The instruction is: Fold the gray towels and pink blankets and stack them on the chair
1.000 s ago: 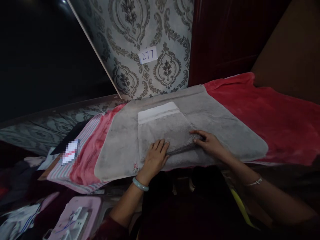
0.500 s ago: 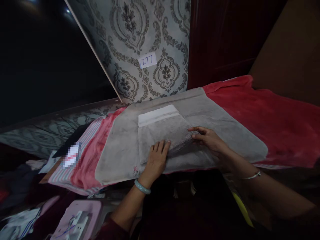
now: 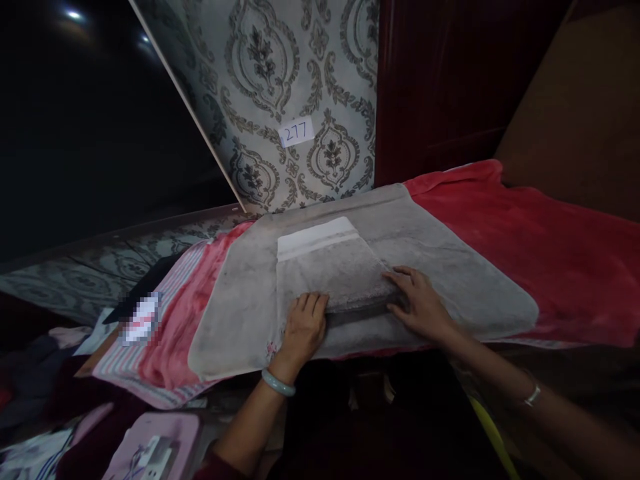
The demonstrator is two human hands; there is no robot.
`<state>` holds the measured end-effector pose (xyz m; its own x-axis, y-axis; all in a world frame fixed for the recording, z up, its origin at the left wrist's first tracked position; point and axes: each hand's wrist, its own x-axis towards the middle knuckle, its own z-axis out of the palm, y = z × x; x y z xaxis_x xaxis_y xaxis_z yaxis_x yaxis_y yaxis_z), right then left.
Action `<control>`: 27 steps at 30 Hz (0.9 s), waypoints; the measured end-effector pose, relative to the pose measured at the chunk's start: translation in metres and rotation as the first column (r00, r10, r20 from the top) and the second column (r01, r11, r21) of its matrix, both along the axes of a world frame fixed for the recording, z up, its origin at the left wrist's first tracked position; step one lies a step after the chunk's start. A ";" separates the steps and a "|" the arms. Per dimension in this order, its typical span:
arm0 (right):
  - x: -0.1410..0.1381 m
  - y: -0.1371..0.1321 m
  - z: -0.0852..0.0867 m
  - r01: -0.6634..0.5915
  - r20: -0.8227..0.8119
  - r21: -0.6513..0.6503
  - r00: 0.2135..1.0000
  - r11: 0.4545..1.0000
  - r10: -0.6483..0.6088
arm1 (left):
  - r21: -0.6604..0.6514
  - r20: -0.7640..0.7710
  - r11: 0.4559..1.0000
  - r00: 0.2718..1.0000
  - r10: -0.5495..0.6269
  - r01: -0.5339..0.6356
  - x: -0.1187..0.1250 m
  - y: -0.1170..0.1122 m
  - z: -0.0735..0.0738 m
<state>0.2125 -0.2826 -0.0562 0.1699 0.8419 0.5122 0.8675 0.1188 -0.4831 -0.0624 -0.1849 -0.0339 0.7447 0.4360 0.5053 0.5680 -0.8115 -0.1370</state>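
A folded grey towel [image 3: 325, 267] with a white band along its far edge lies on a larger grey cloth [image 3: 240, 293]. My left hand [image 3: 303, 327] rests over the towel's near left corner, fingers extended on top and thumb hidden. At the near right corner, my right hand [image 3: 420, 307] touches the towel with its fingertips. Its thumb is held apart below them, leaving a gap. The towel's near edge runs between both hands, with a dark shadow beneath it.
Red fleece [image 3: 550, 253] spreads to the right, and pink and striped cloth [image 3: 175, 307] to the left. Behind stand a patterned wall [image 3: 330, 80] and a large dark screen [image 3: 100, 120]. A pink case [image 3: 175, 433] with a white device sits low left.
My left hand has slid slightly left and down along the near edge. The right hand has shifted right and down, its thumb now farther from its fingers. The view has tilted slightly.
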 end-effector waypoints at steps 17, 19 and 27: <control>-0.050 0.041 0.015 -0.219 0.479 -0.008 0.856 0.976 0.196 | 0.071 -0.045 0.992 0.993 0.108 -0.105 -0.037 0.003 -0.009; -0.050 0.042 0.018 -0.212 0.475 -0.025 0.857 0.977 0.198 | 0.046 -0.023 0.989 0.990 0.140 -0.139 -0.049 0.006 -0.009; -0.051 0.047 0.032 -0.180 0.497 -0.073 0.846 0.981 0.193 | 0.082 0.039 0.992 0.995 0.088 -0.091 -0.037 0.000 -0.010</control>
<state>0.1617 -0.2358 -0.0244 -0.2651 0.8443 0.4656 0.9549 0.2970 0.0051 -0.0992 -0.1846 -0.0443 0.6853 0.4554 0.5683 0.6439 -0.7435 -0.1805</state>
